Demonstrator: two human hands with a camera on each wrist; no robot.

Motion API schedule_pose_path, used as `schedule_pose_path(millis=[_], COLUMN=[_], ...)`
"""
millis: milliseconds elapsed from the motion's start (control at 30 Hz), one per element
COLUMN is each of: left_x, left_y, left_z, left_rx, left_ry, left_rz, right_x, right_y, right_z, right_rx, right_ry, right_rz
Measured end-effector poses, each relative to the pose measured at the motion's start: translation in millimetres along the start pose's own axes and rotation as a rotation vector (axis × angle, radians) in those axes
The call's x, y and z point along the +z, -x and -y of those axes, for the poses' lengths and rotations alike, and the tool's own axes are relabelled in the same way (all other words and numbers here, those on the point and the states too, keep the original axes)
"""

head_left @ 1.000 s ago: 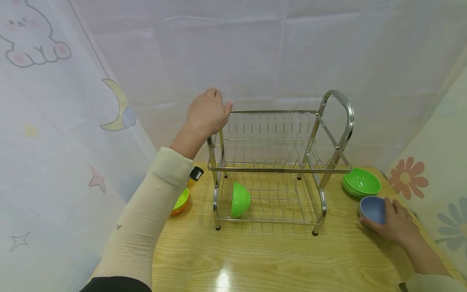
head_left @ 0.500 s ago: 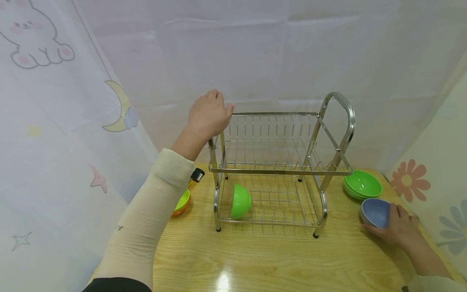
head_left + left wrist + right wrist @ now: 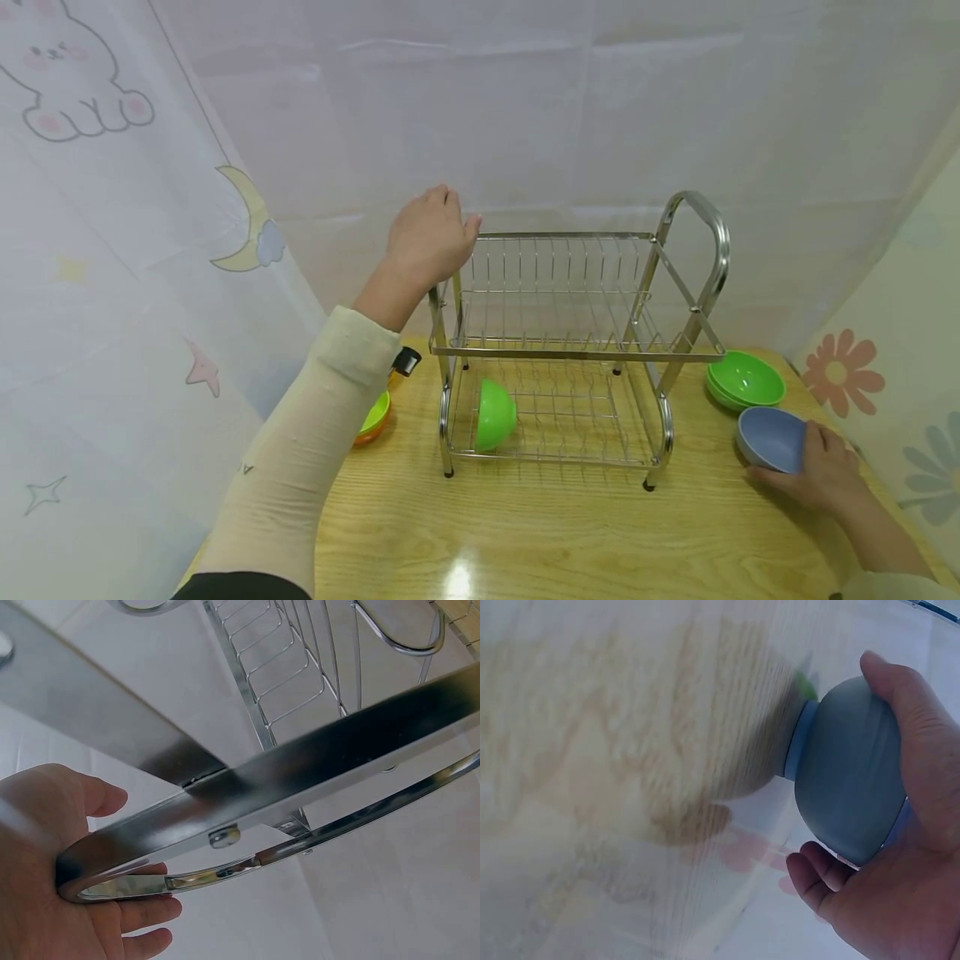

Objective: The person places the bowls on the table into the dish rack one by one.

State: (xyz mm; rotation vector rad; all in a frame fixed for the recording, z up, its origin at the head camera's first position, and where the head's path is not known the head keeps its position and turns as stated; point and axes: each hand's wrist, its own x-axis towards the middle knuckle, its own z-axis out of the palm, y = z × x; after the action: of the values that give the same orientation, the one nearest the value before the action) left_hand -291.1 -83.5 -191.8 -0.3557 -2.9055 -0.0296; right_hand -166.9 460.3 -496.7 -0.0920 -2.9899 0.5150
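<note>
A two-tier metal dish rack (image 3: 555,350) stands on the wooden table. My left hand (image 3: 429,233) rests on top of its left handle. In the left wrist view the handle loop (image 3: 135,847) lies against the palm, and the left hand's fingers (image 3: 146,913) stretch out loosely, not curled round it. At the right, my right hand (image 3: 821,471) holds a blue bowl (image 3: 771,439). The right wrist view has the thumb on one side of the blue bowl (image 3: 851,769) and fingers on the other. A green bowl (image 3: 495,414) sits on its side in the lower tier's left end.
Stacked green bowls (image 3: 746,379) stand behind the blue one, right of the rack. Left of the rack, partly hidden by my left arm, are a yellow-green bowl in an orange one (image 3: 373,417) and a black-ended handle (image 3: 407,361). Printed curtains surround the table (image 3: 555,533).
The blue bowl shifts and tips slightly in my right hand, showing more of its inside. My left hand stays on the rack's handle.
</note>
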Motion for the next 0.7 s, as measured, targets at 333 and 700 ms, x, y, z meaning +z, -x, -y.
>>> schedule_pose_path(millis=[333, 700], left_x=[-0.6, -1.1], left_y=[1.4, 2.0], left_z=[0.3, 0.3], left_rx=[0.000, 0.005], left_ry=[0.006, 0.008], left_rz=[-0.012, -0.017], right_x=[2.1, 3.4], right_y=[-3.5, -3.0], right_z=[-0.9, 0.4], right_rx=[-0.003, -0.024], right_ry=[-0.031, -0.043], right_rz=[-0.007, -0.042])
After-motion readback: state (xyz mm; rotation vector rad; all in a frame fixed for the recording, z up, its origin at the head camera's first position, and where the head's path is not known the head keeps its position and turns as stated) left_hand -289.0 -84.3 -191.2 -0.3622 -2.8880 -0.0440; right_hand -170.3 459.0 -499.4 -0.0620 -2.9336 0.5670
